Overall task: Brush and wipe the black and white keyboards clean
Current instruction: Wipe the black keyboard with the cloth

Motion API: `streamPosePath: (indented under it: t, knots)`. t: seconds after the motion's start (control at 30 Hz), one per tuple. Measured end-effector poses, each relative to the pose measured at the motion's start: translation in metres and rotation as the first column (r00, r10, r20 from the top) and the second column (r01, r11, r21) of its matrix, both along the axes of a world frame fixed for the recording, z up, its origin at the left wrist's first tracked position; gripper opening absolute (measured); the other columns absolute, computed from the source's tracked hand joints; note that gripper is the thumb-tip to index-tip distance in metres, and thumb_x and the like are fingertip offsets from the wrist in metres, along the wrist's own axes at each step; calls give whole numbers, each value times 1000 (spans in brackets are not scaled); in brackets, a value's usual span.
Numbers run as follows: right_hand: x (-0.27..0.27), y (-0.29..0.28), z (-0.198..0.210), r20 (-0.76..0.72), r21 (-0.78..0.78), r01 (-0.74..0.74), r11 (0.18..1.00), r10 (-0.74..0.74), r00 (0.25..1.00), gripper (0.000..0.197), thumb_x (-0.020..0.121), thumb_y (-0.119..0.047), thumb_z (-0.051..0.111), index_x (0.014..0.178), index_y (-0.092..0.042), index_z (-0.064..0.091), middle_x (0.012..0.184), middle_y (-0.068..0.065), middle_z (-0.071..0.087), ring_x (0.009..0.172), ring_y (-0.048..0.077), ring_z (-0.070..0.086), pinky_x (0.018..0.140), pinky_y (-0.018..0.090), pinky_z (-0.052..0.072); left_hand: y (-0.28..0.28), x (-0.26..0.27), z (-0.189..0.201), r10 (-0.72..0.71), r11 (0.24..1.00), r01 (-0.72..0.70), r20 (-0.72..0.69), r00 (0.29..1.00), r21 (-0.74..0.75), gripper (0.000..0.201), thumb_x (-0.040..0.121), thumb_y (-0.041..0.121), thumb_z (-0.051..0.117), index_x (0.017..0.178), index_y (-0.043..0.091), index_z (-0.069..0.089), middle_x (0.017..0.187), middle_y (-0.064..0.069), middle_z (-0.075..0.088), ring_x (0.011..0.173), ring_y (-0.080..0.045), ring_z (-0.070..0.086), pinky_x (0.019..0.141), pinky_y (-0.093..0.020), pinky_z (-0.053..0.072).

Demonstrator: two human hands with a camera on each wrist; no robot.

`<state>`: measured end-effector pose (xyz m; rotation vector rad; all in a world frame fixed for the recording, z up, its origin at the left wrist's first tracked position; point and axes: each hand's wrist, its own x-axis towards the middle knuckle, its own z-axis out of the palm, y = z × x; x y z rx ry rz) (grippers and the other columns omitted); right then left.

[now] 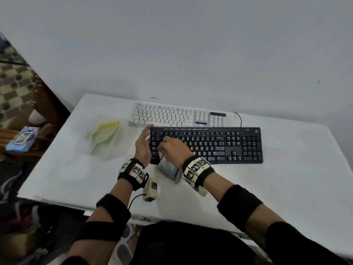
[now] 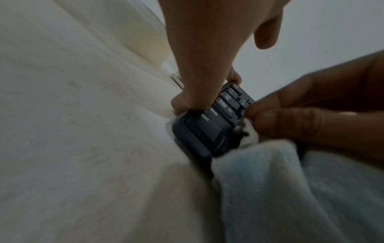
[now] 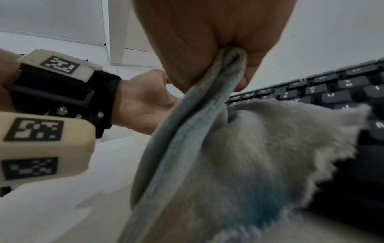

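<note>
The black keyboard (image 1: 219, 146) lies across the middle of the white table, with the white keyboard (image 1: 172, 114) just behind it. My left hand (image 1: 148, 139) grips the black keyboard's left end (image 2: 199, 128), thumb near the top corner and fingers (image 2: 185, 105) curled at the edge. My right hand (image 1: 166, 146) rests over the left-hand keys and grips a pale blue-grey cloth (image 1: 170, 169). The bunched cloth (image 3: 239, 148) hangs from the fist and drapes over the keyboard's (image 3: 332, 92) front edge. The keys under the right hand are hidden.
A green and yellow dustpan-like scoop (image 1: 104, 135) lies on a clear sheet left of the keyboards. A blue pack of wipes (image 1: 23, 138) sits off the table (image 1: 286, 188) at the far left. The black keyboard's cable (image 1: 238, 117) runs back toward the wall.
</note>
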<state>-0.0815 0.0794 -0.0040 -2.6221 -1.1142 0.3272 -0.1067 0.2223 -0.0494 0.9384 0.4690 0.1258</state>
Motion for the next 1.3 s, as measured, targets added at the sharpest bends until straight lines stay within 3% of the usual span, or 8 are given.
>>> streamPosePath:
  t: [0.1, 0.33, 0.6, 0.8, 0.97, 1.07, 1.2, 1.3]
  knots:
    - [3, -7, -8, 30, -35, 51, 998, -50, 998, 17, 100, -18, 55, 104, -12, 70, 103, 6, 57, 91, 28, 61, 72, 39, 50, -3, 0, 1, 7, 1000, -7, -4, 1000, -8, 40, 82, 35, 65, 121, 24, 67, 114, -18, 66, 107, -36, 59, 86, -46, 53]
    - [24, -75, -2, 57, -156, 147, 977, -140, 989, 12, 94, -10, 59, 96, -8, 70, 102, 9, 62, 93, 29, 62, 79, 40, 54, -6, -1, 4, 11, 996, -8, -30, 999, 86, 41, 80, 42, 64, 118, 29, 69, 126, -14, 64, 118, -34, 57, 110, -62, 42]
    - [11, -10, -2, 14, -9, -26, 1000, 26, 1000, 19, 98, -20, 55, 98, -15, 74, 102, 6, 59, 90, 28, 61, 76, 44, 53, -8, -4, 8, 22, 996, -18, -42, 999, 91, 28, 99, 24, 51, 125, 21, 62, 99, -8, 71, 86, -24, 68, 75, -37, 55]
    - [13, -54, -19, 9, -9, 111, 994, -111, 994, 16, 98, -21, 57, 100, -13, 71, 105, 4, 59, 92, 24, 61, 81, 44, 55, -6, -4, 9, -20, 997, 23, -43, 999, 77, 38, 81, 37, 65, 118, 28, 66, 121, -13, 63, 114, -31, 57, 105, -55, 46]
    - [9, -87, -23, 0, 25, 269, 963, -269, 963, 11, 93, -20, 62, 99, -14, 68, 104, 2, 61, 94, 21, 59, 80, 35, 52, -4, -4, 12, -21, 997, 26, -61, 998, 76, 42, 77, 37, 68, 119, 30, 66, 122, -10, 62, 115, -29, 56, 108, -55, 43]
    - [0, -60, -25, 11, 148, 260, 954, -264, 964, 14, 97, -21, 61, 103, -13, 70, 106, 2, 63, 94, 20, 59, 84, 35, 52, -6, -4, 16, -8, 997, 13, -62, 998, 72, 42, 76, 39, 70, 116, 29, 68, 118, -10, 63, 110, -29, 57, 101, -51, 46]
    - [0, -26, -24, 23, 180, 229, 957, -236, 971, 16, 100, -20, 57, 107, -15, 71, 109, 1, 64, 94, 20, 62, 82, 39, 54, -7, 7, 24, 10, 998, -8, -19, 1000, 65, 20, 97, 25, 55, 115, 23, 64, 101, -6, 64, 90, -21, 63, 80, -38, 51]
    - [8, -32, -23, 48, 128, 310, 942, -319, 947, 17, 101, -20, 54, 105, -14, 70, 107, 2, 61, 92, 21, 61, 75, 34, 51, -7, 19, 27, 4, 999, -3, -16, 1000, 49, 29, 89, 32, 59, 115, 21, 62, 100, -4, 66, 87, -19, 65, 79, -37, 52]
